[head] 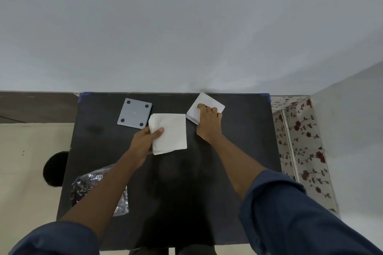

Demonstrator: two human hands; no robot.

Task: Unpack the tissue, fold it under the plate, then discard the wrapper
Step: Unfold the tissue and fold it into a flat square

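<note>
The left hand (pixel 145 141) pinches the folded tissue (pixel 169 133) at its left edge, thumb on top. The right hand (pixel 208 123) grips the white plate (pixel 209 102), tilted, just right of the tissue. The wrapper (pixel 93 182) lies under the left forearm on the table (pixel 186 182).

The tissue (pixel 170 132) in the left hand (pixel 143 145) is off-white; the plate (pixel 207 107) under the right hand (pixel 208 124) is white. Left of the tissue sits a grey square (pixel 134 116) with four dark dots. The table (pixel 176 182) is black, both sleeves (pixel 290 213) navy.
</note>
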